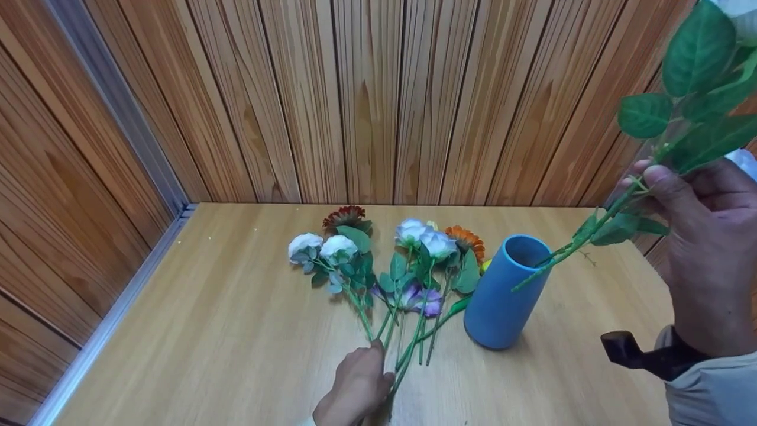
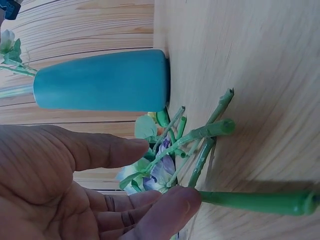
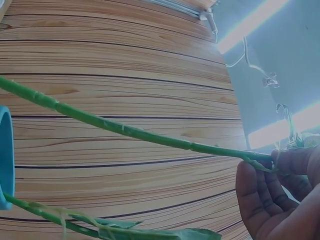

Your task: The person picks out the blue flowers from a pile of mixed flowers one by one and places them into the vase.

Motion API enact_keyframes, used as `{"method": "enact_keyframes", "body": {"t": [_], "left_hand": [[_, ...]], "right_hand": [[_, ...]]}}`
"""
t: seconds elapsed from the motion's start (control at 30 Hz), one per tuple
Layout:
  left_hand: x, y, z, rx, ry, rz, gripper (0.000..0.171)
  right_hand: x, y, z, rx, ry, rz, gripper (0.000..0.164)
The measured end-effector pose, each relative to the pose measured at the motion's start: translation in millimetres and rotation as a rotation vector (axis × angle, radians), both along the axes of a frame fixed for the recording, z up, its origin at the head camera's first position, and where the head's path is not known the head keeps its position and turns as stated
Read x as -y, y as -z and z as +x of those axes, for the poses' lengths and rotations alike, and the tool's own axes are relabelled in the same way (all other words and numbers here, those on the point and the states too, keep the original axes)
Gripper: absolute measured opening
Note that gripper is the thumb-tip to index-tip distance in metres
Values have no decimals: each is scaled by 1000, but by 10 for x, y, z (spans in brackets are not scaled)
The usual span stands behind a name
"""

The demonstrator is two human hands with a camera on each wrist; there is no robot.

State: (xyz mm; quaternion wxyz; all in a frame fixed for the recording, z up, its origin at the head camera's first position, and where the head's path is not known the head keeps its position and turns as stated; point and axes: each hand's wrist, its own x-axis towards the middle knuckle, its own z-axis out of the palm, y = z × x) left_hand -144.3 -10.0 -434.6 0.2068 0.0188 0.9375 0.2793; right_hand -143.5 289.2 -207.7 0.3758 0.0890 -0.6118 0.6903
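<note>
My right hand (image 1: 709, 219) pinches the green stem of a leafy artificial flower (image 1: 704, 53) between thumb and fingers; its pale bloom is cut off at the top right. The stem's lower end slants across the front of a blue vase (image 1: 502, 302), outside its mouth. In the right wrist view, a second leafy stem (image 3: 45, 215) enters the vase and leans right. My left hand (image 1: 358, 378) is low over the stems of the flowers lying on the table. In the left wrist view its thumb stands apart from the fingers, and a fingertip touches a thick green stem (image 2: 255, 202).
On the table (image 1: 225, 343) lie white flowers (image 1: 322, 245), bluish-white flowers (image 1: 434, 239), a dark red flower (image 1: 345, 218), an orange flower (image 1: 466, 239) and a purple flower (image 1: 423, 300). A wood-panelled wall (image 1: 361, 106) rises behind, with another panelled wall (image 1: 65, 165) on the left.
</note>
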Motion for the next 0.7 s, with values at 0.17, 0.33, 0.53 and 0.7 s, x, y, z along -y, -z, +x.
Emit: {"method": "enact_keyframes", "body": {"t": [0.17,0.33,0.53,0.7], "left_hand": [[-8,10,-21,9,-13,-14,21],[-23,-1,-43,8,-31,-16,25],[17,29,-10,-172,8,-3,24],[6,63,-23,-149,-3,-14,23]], "right_hand": [[-32,-18,25,27,51,20,40],[-42,-37,67,72,149,98,40],[-61,-41,91,-63,173,133,37],[-49,-50,127,-39,240,196,35]]}}
